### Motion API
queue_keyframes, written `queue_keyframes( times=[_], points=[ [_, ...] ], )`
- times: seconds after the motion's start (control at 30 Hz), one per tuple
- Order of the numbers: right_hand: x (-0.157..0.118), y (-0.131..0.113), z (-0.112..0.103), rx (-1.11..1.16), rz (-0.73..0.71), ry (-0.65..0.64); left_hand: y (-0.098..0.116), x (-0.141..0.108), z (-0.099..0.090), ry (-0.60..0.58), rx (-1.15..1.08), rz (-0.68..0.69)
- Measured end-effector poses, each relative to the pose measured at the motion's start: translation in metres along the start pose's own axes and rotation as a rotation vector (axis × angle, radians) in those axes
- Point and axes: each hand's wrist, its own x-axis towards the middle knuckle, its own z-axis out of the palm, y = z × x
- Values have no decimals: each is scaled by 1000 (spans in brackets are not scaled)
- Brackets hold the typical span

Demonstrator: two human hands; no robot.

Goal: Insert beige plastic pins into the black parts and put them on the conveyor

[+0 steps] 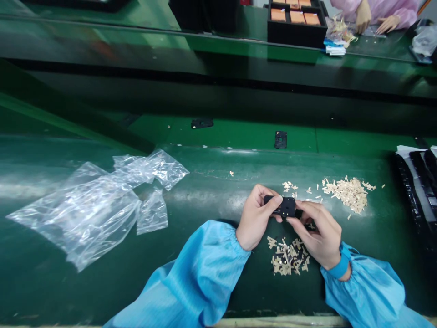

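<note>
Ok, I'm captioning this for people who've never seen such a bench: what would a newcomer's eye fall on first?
Probably the bright blue sleeves at the bottom, leading to the left hand, which holds a small black part, and the right hand, fingers at its right end. Crumpled clear plastic bags shine at left; small pale pieces form one pile right of the hands and another just below them.

The 1 view looked out from a camera worn on the person's head, facing forward and down over the green bench (201, 200). It was near enough that the blue sleeves (205, 269) entered from the bottom edge and the left hand (254, 218) and right hand (321, 232) sat right of centre. A co-worker's hands (363, 18) showed farther off at top right.
</note>
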Motion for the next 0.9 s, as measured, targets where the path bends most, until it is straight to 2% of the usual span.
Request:
queue_keyframes(
  times=[0.27, 0.47, 0.7, 0.8, 0.9],
  points=[
    [3, 5, -1, 152, 168, -153, 6, 0, -3, -26, 96, 17],
    [2, 8, -2, 233, 181, -204, 9, 0, -4, -37, 128, -15],
    [1, 11, -3, 197, 171, -274, 9, 1, -3, -53, 136, -40],
    [3, 9, -4, 274, 243, -270, 9, 2, -4, -41, 150, -18],
    [9, 6, -7, 383, 374, -254, 9, 2, -5, -44, 175, -16]
  ],
)
